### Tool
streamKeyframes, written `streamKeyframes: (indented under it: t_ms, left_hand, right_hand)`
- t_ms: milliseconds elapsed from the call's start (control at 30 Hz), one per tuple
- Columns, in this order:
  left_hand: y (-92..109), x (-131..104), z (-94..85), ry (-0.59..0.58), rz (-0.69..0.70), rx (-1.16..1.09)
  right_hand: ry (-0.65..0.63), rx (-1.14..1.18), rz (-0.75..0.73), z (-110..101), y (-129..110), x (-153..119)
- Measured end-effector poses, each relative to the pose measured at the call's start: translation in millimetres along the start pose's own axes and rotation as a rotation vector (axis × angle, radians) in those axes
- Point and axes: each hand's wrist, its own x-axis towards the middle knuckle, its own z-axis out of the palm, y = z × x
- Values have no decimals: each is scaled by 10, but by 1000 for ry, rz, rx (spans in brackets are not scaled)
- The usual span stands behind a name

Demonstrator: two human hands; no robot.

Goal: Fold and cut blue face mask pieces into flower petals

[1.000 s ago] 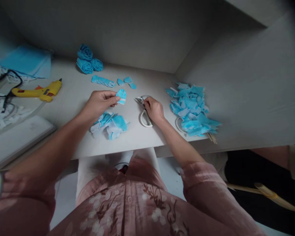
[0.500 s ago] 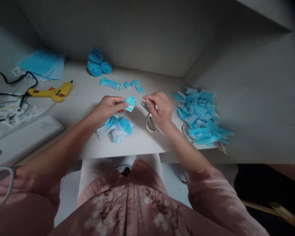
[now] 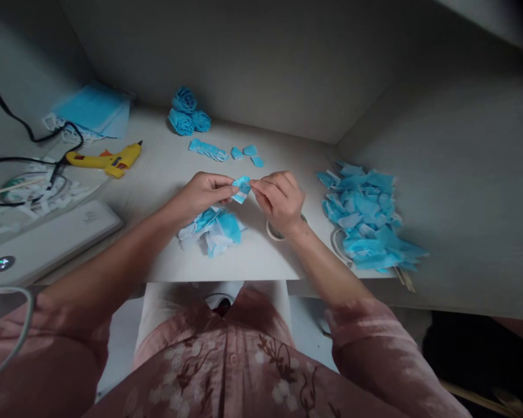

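Observation:
My left hand (image 3: 209, 190) pinches a small blue fabric petal (image 3: 242, 188) with a white patch at its lower edge. Thumb and forefinger of my right hand (image 3: 279, 198) close on the right edge of the same petal. Scissors lie under my right hand, with only part of a pale handle (image 3: 273, 232) showing. Just below my left hand, crumpled blue and white fabric scraps (image 3: 220, 232) rest on the table. Beyond the hands are a few small cut blue petals (image 3: 250, 151) and a pleated blue strip (image 3: 208, 150).
Three blue fabric roses (image 3: 183, 113) stand at the back. To the left are folded blue masks (image 3: 93, 110), a yellow glue gun (image 3: 122, 161) with black cables, and a white power bank (image 3: 56, 241). A blue scrap heap (image 3: 366, 209) lies right, above thin sticks (image 3: 405, 280).
My right hand has come left to the petal and now pinches its edge. The scissors' blades are now covered by the hand. The view has shifted slightly left.

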Motion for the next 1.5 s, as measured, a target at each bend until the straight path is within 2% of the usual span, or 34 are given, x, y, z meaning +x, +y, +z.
streamKeyframes:
  t_ms: [167,433,733,933,1033,1167,1233,1333,1500]
  left_hand:
    - [-1,-9,1,-6,-15,-24]
    - [16,4,-4,0,-1,-7]
    - [2,11,-7,-58,-53,-212]
    - [-21,33,-36,-23,-77,-245]
    - [-17,33,-40,-1,-56,-153]
    - [4,16,-30,7,20,1]
    - [13,9,-25,17,39,35]
    - [8,9,-25,17,45,50]
    - [-27,17,-25,19,48,69]
  right_hand:
    - [50,-16,-33,32,-3,-18]
    - [-23,-34,1,43,-31,-55]
    - [60,-91,-157,40,-46,-20]
    - [-46,42,-155,6,-9,-22]
    - [-62,180,-24,5,-19,-45]
    - [-113,470,354,26,-57,-80]
    - [-161,593,477,51,-66,-99]
    - [-213,727,563,101,-69,-118]
    - [-232,871,653,166,-97,-112]
